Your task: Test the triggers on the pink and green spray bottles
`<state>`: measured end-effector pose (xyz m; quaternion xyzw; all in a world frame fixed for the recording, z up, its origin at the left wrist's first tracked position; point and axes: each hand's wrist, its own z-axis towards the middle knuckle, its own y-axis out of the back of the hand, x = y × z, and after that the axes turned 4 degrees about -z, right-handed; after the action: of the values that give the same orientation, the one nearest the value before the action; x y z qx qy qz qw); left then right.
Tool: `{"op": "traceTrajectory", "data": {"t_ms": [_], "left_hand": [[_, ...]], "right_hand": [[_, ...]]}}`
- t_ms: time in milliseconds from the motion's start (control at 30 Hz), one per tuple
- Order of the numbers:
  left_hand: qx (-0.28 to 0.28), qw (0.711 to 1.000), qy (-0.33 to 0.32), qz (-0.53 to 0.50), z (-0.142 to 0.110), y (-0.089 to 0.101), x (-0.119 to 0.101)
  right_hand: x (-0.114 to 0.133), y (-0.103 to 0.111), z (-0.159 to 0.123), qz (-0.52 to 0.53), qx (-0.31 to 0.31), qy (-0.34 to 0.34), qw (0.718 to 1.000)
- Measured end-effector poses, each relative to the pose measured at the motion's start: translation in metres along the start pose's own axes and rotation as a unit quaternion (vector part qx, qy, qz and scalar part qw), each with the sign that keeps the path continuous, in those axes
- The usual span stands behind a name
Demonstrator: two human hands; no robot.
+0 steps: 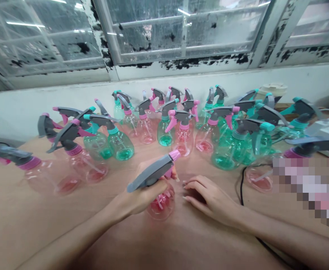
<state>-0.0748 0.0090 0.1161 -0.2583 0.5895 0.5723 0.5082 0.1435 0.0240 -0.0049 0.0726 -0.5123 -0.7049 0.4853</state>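
A clear pink spray bottle with a grey and pink trigger head stands on the table in front of me. My left hand is wrapped around its neck just under the head, with fingers by the pink trigger. Inside the bottle I see pink liquid and a dip tube. Just to its right, my right hand rests near the tabletop, fingers slightly curled and apart, holding nothing and not touching the bottle.
Several pink spray bottles and green spray bottles stand in a wide arc across the wooden table. A black cable runs down the right side. A white power strip lies at far right, below the window wall.
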Motion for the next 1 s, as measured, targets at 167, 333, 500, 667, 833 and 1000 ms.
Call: {"op": "traceTrajectory", "data": {"t_ms": [167,333,500,667,833,1000], "left_hand": [[-0.010,1.000,0.006,0.008,0.004,0.001,0.009],[-0.005,1.000,0.005,-0.006,0.004,0.002,0.011],[0.022,1.000,-0.001,-0.017,0.005,0.002,0.005],[0.017,1.000,-0.009,0.006,0.005,0.002,0.005],[-0.025,0.998,-0.011,0.052,-0.003,0.005,0.016],[-0.057,0.996,-0.009,0.065,-0.003,0.004,0.015]], "right_hand": [[-0.003,-0.002,-0.001,-0.048,0.016,-0.034,0.998],[-0.006,-0.005,-0.002,-0.063,0.035,-0.037,0.997],[-0.006,-0.005,-0.001,-0.068,0.026,-0.029,0.997],[-0.005,-0.004,0.001,-0.081,0.032,-0.019,0.996],[-0.005,-0.002,0.001,-0.102,0.050,-0.016,0.993],[-0.005,-0.001,0.002,-0.097,0.054,-0.018,0.994]]}}
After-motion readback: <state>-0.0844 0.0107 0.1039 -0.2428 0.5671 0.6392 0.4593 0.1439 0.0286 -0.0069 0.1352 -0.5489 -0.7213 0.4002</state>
